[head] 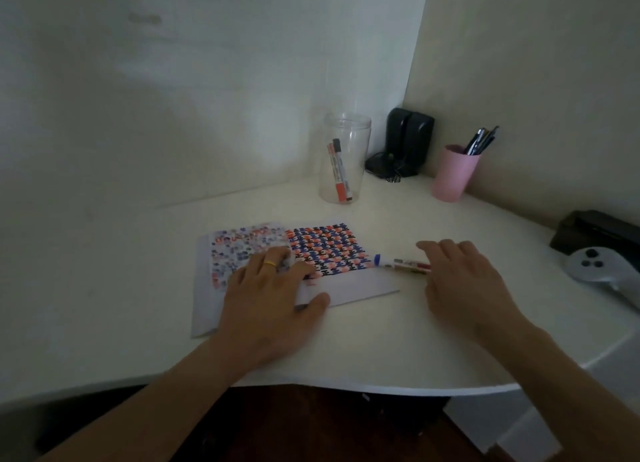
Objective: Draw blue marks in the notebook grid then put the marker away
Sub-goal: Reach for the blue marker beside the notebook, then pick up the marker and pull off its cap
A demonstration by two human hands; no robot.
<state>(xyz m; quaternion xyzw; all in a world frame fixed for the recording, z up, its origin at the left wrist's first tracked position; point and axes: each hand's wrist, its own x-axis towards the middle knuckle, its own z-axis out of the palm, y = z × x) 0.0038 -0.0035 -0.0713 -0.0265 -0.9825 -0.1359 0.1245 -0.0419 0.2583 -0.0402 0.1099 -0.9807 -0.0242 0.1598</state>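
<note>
The open notebook [349,285] lies flat on the white desk, its grid filled with blue, red and black marks. My left hand [270,295], with a yellow ring, presses flat on the pages, fingers spread. The blue-capped marker [398,263] lies on the desk at the notebook's right edge, cap pointing left. My right hand [464,281] rests palm down over the marker's rear end, fingers spread; whether it grips the marker is not visible. A clear jar [346,157] behind the notebook holds two markers, one red and one black.
A pink cup [453,177] with several pens stands at the back right beside black speakers [408,139] in the corner. A grey controller [599,264] and a dark box [595,229] sit at the right edge. The desk's curved front edge [346,385] is near me.
</note>
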